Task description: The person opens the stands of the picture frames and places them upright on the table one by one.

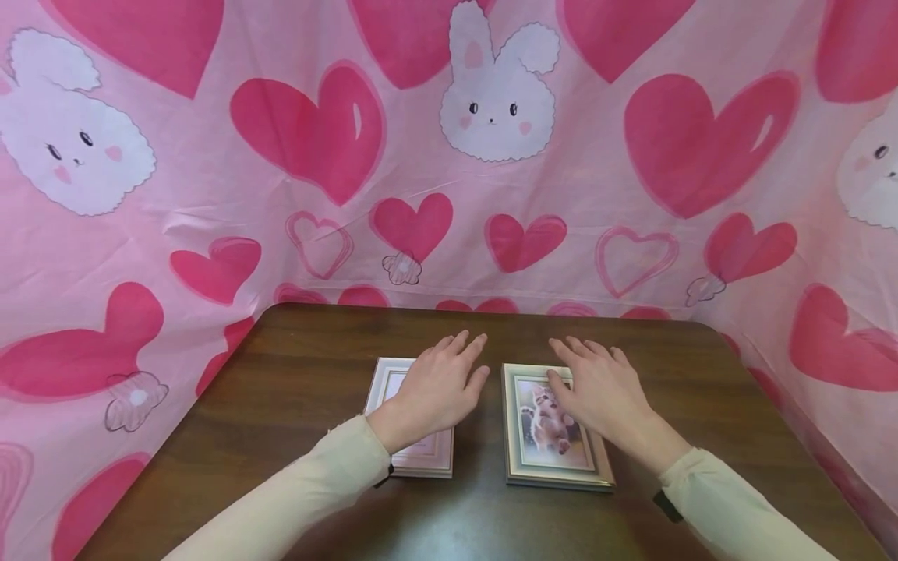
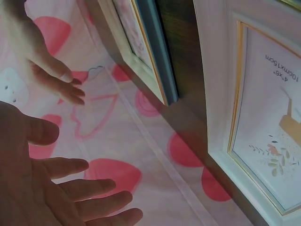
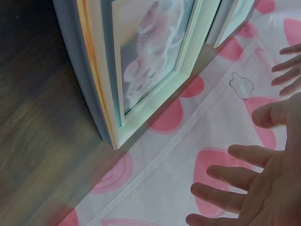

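Note:
Two picture frames lie flat on the table side by side, with a strip of wood between them. Over the white picture frame [image 1: 421, 461] hovers my left hand [image 1: 436, 386], fingers spread and holding nothing; it hides much of the print. The left wrist view shows that frame's insert [image 2: 277, 117], with a size label and a small floral drawing. My right hand [image 1: 605, 389] is above the right side of the cream-and-gold picture frame [image 1: 561, 477], fingers extended and nothing in them. A kitten picture [image 1: 550, 425] fills that frame, partly covered by the thumb.
The brown wooden table [image 1: 302, 389] has rounded far corners. A pink cloth [image 1: 421, 171] with hearts and bunny faces hangs behind it and along both sides. Dark bands show at both wrists below the light sleeves [image 1: 730, 499].

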A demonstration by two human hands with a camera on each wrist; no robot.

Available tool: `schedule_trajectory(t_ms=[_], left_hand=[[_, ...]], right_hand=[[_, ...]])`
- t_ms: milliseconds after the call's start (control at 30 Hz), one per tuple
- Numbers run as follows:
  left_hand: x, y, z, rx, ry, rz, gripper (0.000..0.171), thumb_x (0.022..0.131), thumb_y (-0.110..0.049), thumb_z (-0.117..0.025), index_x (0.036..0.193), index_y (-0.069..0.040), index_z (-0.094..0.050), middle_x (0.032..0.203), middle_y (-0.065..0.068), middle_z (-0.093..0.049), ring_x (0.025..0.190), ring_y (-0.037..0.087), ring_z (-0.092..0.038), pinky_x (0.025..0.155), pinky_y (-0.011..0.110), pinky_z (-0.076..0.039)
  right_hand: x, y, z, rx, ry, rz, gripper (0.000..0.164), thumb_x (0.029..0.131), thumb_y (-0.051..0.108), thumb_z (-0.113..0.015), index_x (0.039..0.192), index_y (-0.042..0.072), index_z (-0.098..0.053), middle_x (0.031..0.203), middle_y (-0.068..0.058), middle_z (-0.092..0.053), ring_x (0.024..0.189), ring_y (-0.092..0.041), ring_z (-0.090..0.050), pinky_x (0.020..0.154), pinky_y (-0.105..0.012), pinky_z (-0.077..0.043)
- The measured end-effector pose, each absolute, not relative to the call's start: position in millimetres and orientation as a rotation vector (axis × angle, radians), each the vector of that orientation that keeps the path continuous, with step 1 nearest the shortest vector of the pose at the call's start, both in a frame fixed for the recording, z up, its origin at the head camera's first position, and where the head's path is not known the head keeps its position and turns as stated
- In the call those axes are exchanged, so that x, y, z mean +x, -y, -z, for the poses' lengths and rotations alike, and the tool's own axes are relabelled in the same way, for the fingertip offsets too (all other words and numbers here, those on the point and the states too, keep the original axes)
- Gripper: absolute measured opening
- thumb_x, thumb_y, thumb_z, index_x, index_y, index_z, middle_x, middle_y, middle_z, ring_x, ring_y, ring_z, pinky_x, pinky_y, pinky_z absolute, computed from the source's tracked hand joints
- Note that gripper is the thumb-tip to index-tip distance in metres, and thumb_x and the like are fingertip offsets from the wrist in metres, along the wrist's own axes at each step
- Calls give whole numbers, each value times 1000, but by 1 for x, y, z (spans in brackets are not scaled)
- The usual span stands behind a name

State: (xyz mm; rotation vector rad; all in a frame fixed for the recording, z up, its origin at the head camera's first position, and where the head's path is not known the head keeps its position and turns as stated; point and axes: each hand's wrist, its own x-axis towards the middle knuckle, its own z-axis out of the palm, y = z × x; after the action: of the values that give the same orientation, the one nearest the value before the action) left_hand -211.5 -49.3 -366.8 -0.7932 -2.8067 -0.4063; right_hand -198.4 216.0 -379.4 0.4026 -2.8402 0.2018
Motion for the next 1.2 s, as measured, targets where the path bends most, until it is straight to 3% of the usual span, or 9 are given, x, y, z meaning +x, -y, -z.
schedule_trajectory(t_ms=[433,867,1033,1200], left_hand=[[-210,44,371,-824,2803,457,55,108,-36,-54,155,-9,-52,145,17,-62,129,35,-61,106,48,-50],[-208,37,374,-842,2848,465,53,107,-36,-55,153,-9,-55,137,14,-68,120,31,-67,98,46,-55],[-209,34,376,-853,2862,472,53,107,-36,-54,153,-9,-55,136,13,-68,121,30,-67,99,46,-55],[-209,30,375,-869,2876,464,52,108,-35,-54,152,-8,-55,138,13,-67,123,30,-66,102,45,-53]], right_hand=[[-193,-220,385,431,2807,-196,51,97,31,-68,140,3,-66,128,-21,-71,116,-46,-65,95,-66,-49],[-189,-224,388,464,2788,-159,38,89,25,-78,118,0,-76,110,-18,-76,99,-41,-69,81,-59,-56],[-187,-226,391,459,2800,-164,36,87,24,-80,114,0,-77,105,-18,-77,96,-40,-69,83,-60,-54],[-186,-228,392,441,2816,-162,43,86,24,-81,120,-1,-74,109,-19,-76,102,-43,-68,89,-64,-51]])
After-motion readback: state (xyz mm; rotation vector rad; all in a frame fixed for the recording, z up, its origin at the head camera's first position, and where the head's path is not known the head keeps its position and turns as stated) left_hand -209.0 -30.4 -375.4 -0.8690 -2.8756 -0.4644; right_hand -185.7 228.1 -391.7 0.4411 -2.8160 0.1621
